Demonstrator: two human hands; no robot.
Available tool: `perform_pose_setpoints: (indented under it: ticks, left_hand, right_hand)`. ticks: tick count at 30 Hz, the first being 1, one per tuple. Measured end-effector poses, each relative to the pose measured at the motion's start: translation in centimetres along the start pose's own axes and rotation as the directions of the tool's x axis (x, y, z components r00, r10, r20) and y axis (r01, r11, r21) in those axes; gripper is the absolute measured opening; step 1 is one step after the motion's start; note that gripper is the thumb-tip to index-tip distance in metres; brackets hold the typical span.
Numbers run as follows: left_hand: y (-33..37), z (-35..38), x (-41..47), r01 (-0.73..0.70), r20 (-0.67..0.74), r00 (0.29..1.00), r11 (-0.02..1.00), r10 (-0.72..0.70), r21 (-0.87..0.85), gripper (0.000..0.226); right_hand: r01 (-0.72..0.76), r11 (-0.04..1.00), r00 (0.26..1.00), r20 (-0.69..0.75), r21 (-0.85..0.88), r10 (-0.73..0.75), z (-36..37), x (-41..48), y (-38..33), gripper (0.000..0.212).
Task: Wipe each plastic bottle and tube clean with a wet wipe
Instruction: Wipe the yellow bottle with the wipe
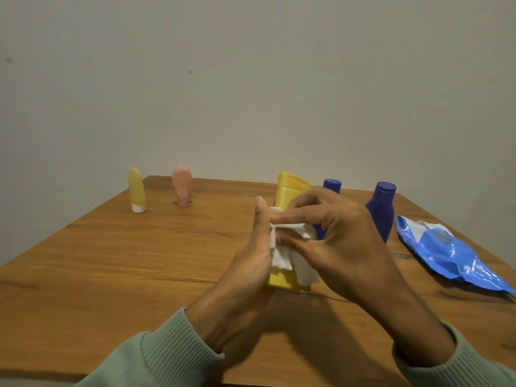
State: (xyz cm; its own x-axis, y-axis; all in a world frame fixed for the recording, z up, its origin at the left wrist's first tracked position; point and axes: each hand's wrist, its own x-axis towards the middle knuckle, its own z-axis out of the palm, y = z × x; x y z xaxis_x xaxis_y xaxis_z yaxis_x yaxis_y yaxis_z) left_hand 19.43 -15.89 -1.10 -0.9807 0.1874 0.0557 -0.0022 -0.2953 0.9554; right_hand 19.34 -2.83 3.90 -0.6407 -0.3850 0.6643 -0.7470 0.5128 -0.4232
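Yellow plastic bottle (287,191), flat-sided with a slanted flip cap: stands upright on the table near the middle, base on the wood, most of its body covered by both hands. Left hand (251,255): palm against the bottle's left side and gripping it, thumb straight and pointing up; its other fingers are hidden behind the bottle. Right hand (343,241): fingers curved over the front of the bottle, holding a crumpled white wet wipe (282,258) against it, with the index finger stretched toward the left thumb. The wipe hangs in folds down to the bottle's base. Two dark blue plastic bottles with flat caps, upright: smaller blue bottle (332,186) just behind the right hand, larger blue bottle (381,210) to its right. Yellow plastic tube (136,188) standing on a white cap, far left corner. Pink plastic tube (181,188) standing on its pink cap, beside the yellow one and apart from it. Blue and white foil wipe packet (452,255), lying flat at the right edge. Brown wood-grain table (111,261) set against a plain pale wall (251,79). Pale green ribbed sleeves (156,356) on both forearms.
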Motion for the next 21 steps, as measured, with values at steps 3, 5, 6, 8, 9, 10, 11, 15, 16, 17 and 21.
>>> perform_pose_setpoints:
  ticks: [3, 5, 6, 8, 9, 10, 11, 15, 16, 17, 21]
  left_hand:
    - [-0.4, 0.6, -0.3, -0.02, 0.067, 0.998, 0.998, 0.017, 0.053, 0.064]
    - [-0.4, 0.7, -0.4, -0.032, 0.09, 0.996, 0.998, 0.026, 0.06, 0.062]
    - [-0.5, 0.6, -0.3, -0.041, 0.082, 0.996, 0.998, 0.036, 0.055, 0.064]
    - [-0.3, 0.5, -0.2, -0.05, 0.059, 0.997, 0.998, 0.048, 0.035, 0.066]
    - [-0.2, 0.5, -0.2, -0.054, 0.051, 0.997, 0.998, 0.053, 0.027, 0.064]
    - [-0.1, 0.5, -0.2, -0.059, 0.049, 0.997, 0.998, 0.058, 0.025, 0.062]
    - [0.1, 0.5, -0.3, -0.062, 0.057, 0.997, 0.998, 0.061, 0.027, 0.06]
    - [0.2, 0.6, -0.3, -0.058, 0.108, 0.992, 0.998, 0.058, -0.003, 0.063]
    - [0.2, 0.7, -0.2, -0.051, 0.1, 0.994, 0.999, 0.053, -0.02, 0.062]
    - [0.3, 0.6, -0.2, -0.049, 0.094, 0.994, 0.998, 0.052, -0.036, 0.061]
    - [0.7, 0.5, -0.3, -0.056, 0.063, 0.996, 0.997, 0.06, -0.056, 0.055]
  right_hand:
    - [-0.013, 1.0, 0.985, -0.175, -0.02, 0.009, -0.1, 0.1, 0.7, 0.025]
    - [-0.012, 0.999, 0.974, -0.227, -0.037, 0.003, -0.2, 0.2, 0.8, 0.025]
    - [-0.005, 0.999, 0.976, -0.218, -0.033, -0.003, -0.3, 0.2, 0.8, 0.024]
    - [0.022, 1.0, 0.99, -0.137, -0.015, -0.023, -0.5, 0.3, 0.7, 0.023]
    - [0.03, 1.0, 0.996, -0.088, -0.006, -0.03, -0.6, 0.4, 0.7, 0.023]
    - [0.031, 1.0, 0.998, -0.06, 0.003, -0.031, -0.7, 0.5, 0.8, 0.022]
    - [0.027, 1.0, 0.998, -0.065, 0.01, -0.026, -0.8, 0.5, 0.9, 0.022]
    - [0.02, 1.0, 0.969, -0.246, 0.021, -0.015, -0.8, 0.7, 1.5, 0.026]
    - [0.017, 1.0, 0.963, -0.271, 0.023, -0.01, -0.8, 0.7, 1.5, 0.025]
    - [0.013, 1.0, 0.964, -0.267, 0.027, -0.005, -0.8, 0.7, 1.5, 0.023]
    - [0.033, 0.999, 0.999, -0.044, 0.029, -0.032, -0.8, 0.5, 0.9, 0.02]
